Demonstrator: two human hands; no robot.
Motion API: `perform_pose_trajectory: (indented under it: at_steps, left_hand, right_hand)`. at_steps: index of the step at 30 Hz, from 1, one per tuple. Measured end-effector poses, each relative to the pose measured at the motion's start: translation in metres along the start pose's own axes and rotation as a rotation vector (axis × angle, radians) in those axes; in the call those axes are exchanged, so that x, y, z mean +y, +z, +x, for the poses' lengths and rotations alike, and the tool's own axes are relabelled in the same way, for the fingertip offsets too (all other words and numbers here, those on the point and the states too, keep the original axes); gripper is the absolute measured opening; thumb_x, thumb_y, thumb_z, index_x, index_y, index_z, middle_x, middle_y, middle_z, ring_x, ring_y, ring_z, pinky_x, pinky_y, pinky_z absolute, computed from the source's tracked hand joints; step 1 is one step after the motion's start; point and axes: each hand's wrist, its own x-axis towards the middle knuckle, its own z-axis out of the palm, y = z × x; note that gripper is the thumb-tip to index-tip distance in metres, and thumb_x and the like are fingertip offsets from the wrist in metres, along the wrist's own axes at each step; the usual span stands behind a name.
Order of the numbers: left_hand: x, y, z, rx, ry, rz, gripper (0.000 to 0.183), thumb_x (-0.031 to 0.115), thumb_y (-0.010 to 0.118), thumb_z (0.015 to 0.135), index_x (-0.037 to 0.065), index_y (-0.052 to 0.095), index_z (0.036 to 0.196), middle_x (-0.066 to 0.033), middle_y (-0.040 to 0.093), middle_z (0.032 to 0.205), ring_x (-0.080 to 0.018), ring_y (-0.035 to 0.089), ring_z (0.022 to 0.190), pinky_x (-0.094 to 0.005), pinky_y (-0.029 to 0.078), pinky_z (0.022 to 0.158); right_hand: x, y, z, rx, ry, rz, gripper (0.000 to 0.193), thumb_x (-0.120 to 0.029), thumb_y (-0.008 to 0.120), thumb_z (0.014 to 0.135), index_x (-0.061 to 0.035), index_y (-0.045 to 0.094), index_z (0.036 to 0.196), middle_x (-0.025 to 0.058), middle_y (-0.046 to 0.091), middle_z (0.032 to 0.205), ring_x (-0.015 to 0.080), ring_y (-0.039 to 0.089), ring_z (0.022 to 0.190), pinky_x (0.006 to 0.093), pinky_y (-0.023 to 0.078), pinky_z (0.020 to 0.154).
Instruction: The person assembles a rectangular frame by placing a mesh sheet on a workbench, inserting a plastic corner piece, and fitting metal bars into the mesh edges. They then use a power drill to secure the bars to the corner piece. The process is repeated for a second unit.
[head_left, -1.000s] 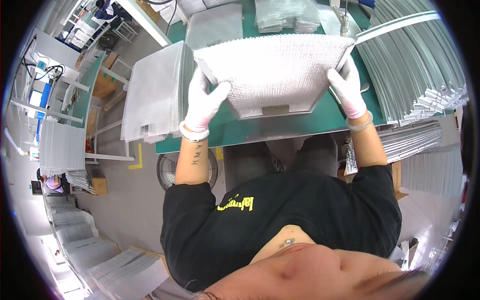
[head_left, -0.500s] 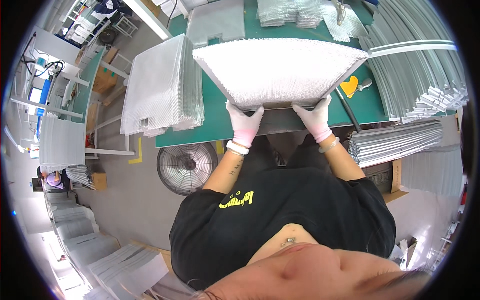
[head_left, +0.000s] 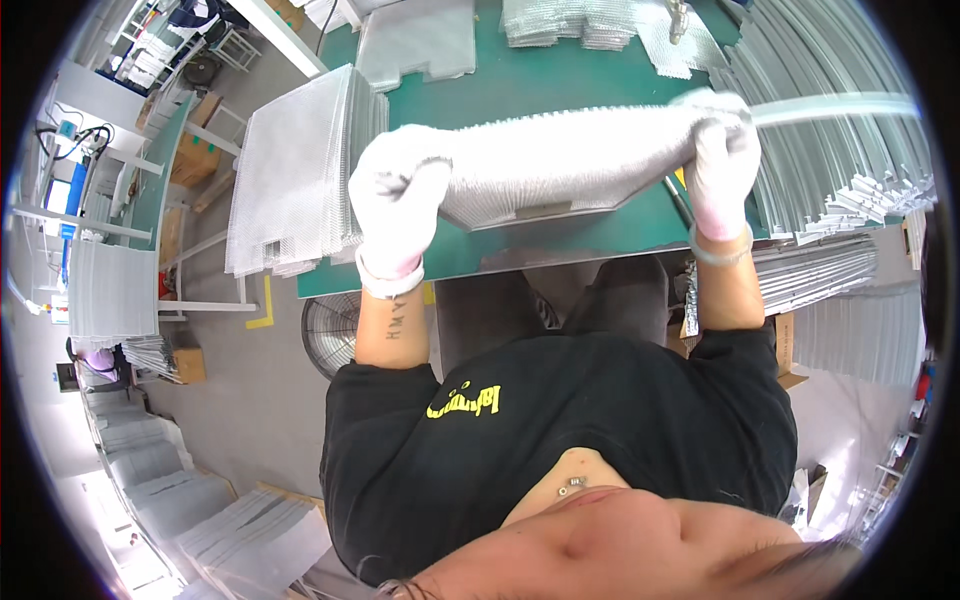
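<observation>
A white mesh panel (head_left: 570, 160) with a thin grey rim stands tilted over the green table in front of me. My left hand (head_left: 395, 200), in a white glove, is closed around its upper left corner. At the upper right corner my gloved right hand (head_left: 724, 165) grips the panel the same way, fingers bent over the edge. The panel's lower edge, with a small grey notch at its middle, is near the table's front edge. Both side edges are partly hidden by my hands.
On the green table (head_left: 470, 95), a stack of mesh sheets (head_left: 295, 165) stands at the left, more mesh sheets (head_left: 570, 22) lie at the back. Long pale strips (head_left: 820, 110) fill the right side. A dark-handled tool (head_left: 679, 203) lies beside the panel. A round floor fan (head_left: 330, 335) stands below.
Both hands have moved from the panel's lower edge up and outward to its upper corners. The panel has tipped, showing less of its face. My view has shifted slightly.
</observation>
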Motion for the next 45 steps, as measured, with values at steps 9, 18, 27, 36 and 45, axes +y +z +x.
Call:
perform_pose_trajectory:
  at_steps: [9, 18, 27, 36, 45]
  left_hand:
    - [-0.084, -0.013, -0.053, -1.226, -0.4, -0.139, 0.081, 0.057, 0.051, 0.098, -0.006, 0.04, 0.148, -0.0257, 0.032, 0.158, -0.0389, 0.026, 0.149, -0.0485, 0.019, 0.122]
    - [-0.094, 0.0, -0.061, -1.248, -0.42, 0.336, 0.077, 0.054, 0.047, 0.101, -0.007, 0.04, 0.147, -0.0255, 0.04, 0.154, -0.0371, 0.034, 0.146, -0.0435, 0.027, 0.121]
    - [0.037, -0.031, -0.001, -1.031, 0.284, -0.071, 0.041, 0.031, 0.079, 0.084, -0.004, 0.066, 0.101, -0.0233, 0.07, 0.099, -0.0386, 0.069, 0.09, -0.0471, 0.056, 0.077]
    - [0.002, -0.006, -0.02, -0.504, 0.402, -0.266, 0.024, 0.018, 0.076, 0.075, 0.001, 0.061, 0.084, -0.0156, 0.067, 0.072, -0.0246, 0.064, 0.054, -0.0339, 0.051, 0.057]
    - [-0.095, -0.047, -0.07, -0.992, -0.207, 0.636, 0.046, 0.016, 0.07, 0.084, 0.009, 0.062, 0.129, -0.0126, 0.061, 0.134, -0.0348, 0.052, 0.129, -0.0467, 0.039, 0.11]
  right_hand:
    - [-0.032, -0.043, -0.093, -0.53, -0.412, 0.336, 0.017, -0.02, 0.06, 0.097, -0.0038, 0.056, 0.1, 0.0145, 0.068, 0.094, 0.0275, 0.067, 0.081, 0.0395, 0.052, 0.066]
    - [-0.056, -0.037, -0.109, -0.466, -0.385, 0.134, 0.008, -0.016, 0.057, 0.095, -0.0108, 0.052, 0.095, 0.0081, 0.066, 0.09, 0.0214, 0.064, 0.079, 0.034, 0.049, 0.064]
    - [-0.039, -0.024, -0.052, -0.347, -0.377, 0.144, 0.019, -0.019, 0.067, 0.095, -0.0034, 0.06, 0.101, 0.0125, 0.067, 0.087, 0.0235, 0.066, 0.075, 0.0336, 0.052, 0.057]
    - [-0.038, -0.004, -0.048, -0.197, -0.238, 0.125, 0.037, -0.038, 0.063, 0.098, -0.0049, 0.052, 0.088, 0.0063, 0.058, 0.074, 0.0188, 0.055, 0.066, 0.0324, 0.044, 0.055]
    - [-0.052, -0.038, -0.099, -0.556, -0.356, 0.177, 0.011, -0.019, 0.059, 0.096, -0.0107, 0.052, 0.096, 0.0069, 0.065, 0.091, 0.0192, 0.064, 0.072, 0.0322, 0.049, 0.059]
